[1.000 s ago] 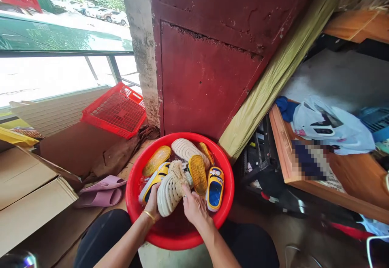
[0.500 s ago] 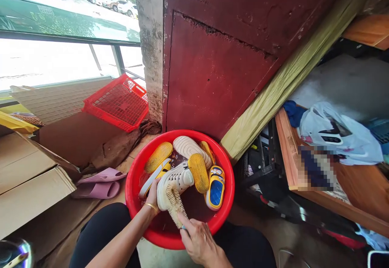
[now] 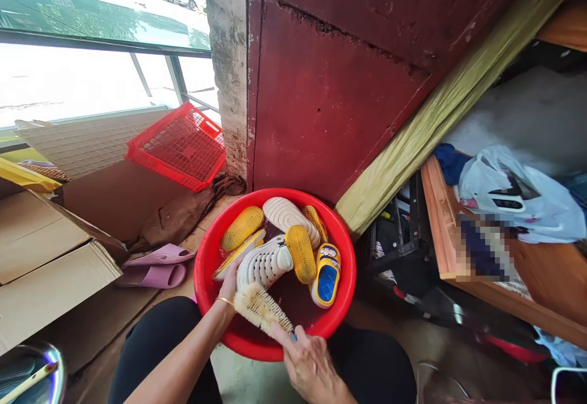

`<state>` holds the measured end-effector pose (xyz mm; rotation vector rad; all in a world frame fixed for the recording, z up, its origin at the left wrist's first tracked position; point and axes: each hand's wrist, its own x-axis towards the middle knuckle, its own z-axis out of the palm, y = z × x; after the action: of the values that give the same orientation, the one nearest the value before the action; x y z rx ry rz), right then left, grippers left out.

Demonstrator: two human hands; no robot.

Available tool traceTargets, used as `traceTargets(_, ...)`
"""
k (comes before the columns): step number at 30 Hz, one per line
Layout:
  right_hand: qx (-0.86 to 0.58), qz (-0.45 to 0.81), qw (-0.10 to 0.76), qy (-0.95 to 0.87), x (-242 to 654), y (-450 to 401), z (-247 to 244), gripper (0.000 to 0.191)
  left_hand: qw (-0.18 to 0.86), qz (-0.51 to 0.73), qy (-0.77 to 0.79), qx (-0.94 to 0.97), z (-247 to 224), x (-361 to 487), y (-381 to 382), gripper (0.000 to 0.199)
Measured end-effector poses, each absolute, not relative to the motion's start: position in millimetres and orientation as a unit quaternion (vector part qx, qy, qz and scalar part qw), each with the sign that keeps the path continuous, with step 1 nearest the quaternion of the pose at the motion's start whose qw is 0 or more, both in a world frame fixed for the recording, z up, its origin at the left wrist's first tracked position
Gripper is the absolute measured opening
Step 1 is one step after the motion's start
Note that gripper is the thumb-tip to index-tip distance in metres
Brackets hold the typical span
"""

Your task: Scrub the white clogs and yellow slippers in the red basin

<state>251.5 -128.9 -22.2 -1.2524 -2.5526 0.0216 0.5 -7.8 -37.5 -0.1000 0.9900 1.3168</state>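
Note:
A white clog with holes [image 3: 265,262] is tilted over the red basin [image 3: 200,282], and my left hand [image 3: 228,286] grips its left side. My right hand [image 3: 306,355] is closed round the handle of a brush [image 3: 260,307] with pale bristles, which lie against the clog's near end. In the basin's dark water are a second white clog, sole up [image 3: 290,217], yellow soles [image 3: 300,254] and a yellow slipper with a blue footbed [image 3: 327,275]. The fingertips of my left hand are partly hidden by the clog.
Pink slippers [image 3: 160,268] and cardboard boxes [image 3: 55,269] lie to the left, with a red crate [image 3: 183,147] behind. A maroon door [image 3: 316,110] stands beyond the basin. At the right are a wooden drawer [image 3: 444,227] and a white plastic bag [image 3: 509,196].
The brush and my right hand have moved slightly down and right relative to the clog. The brush head now lies lower on the clog's near end. The view has shifted a little.

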Motion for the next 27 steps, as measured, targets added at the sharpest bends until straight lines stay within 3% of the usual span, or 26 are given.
traceTargets(3, -0.446, 0.017, 0.167, -0.879, 270.8, -127.7, -36.6, 0.048, 0.687, 0.579, 0.435, -0.056, -35.9, 4.3, -8.3, 0.039)
traceTargets(8, -0.537, 0.049, 0.094, -0.837, 223.5, -72.3, -24.7, 0.058, 0.68, 0.578, 0.449, -0.051, -34.1, 11.8, -10.8, 0.045)
traceTargets(13, -0.557, 0.028, 0.067, -0.827, 188.1, -15.2, -4.4, 0.056, 0.692, 0.556, 0.458, -0.049, -29.5, 7.3, -10.9, 0.051)
traceTargets(22, -0.522, 0.104, 0.077, -0.843, 303.9, -86.6, -13.8, 0.06, 0.667, 0.58, 0.467, -0.028, -26.2, 2.9, -3.0, 0.039)
traceTargets(27, -0.573, 0.213, 0.147, -0.778, 308.1, -79.3, -8.7, 0.057, 0.685, 0.527, 0.503, 0.015, -17.3, -4.2, -5.8, 0.041)
